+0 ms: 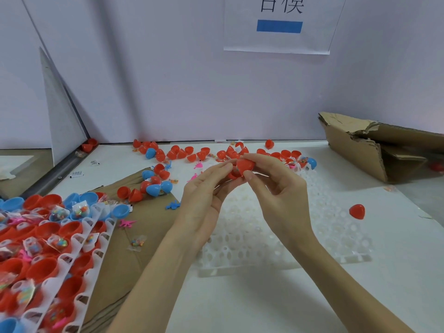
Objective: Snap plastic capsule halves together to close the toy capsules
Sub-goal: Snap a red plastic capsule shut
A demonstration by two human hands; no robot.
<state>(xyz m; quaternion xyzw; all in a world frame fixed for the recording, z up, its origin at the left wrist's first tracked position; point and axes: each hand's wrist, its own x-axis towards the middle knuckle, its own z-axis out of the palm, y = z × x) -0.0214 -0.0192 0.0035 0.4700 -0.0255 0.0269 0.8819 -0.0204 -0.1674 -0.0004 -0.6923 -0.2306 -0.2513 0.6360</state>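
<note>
At seven o'clock we see a white tray (79,239) of red capsule halves on the desk (240,304). At centre, above a clear tray (276,236), our left hand (204,195) and right hand (276,186) each keep a narrow grip, pinching a red capsule (242,167) together. Loose capsules (177,152) lie at twelve o'clock.

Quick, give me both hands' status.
Left hand: holding the lower red capsule half.
Right hand: pinching the upper red capsule half.
</note>
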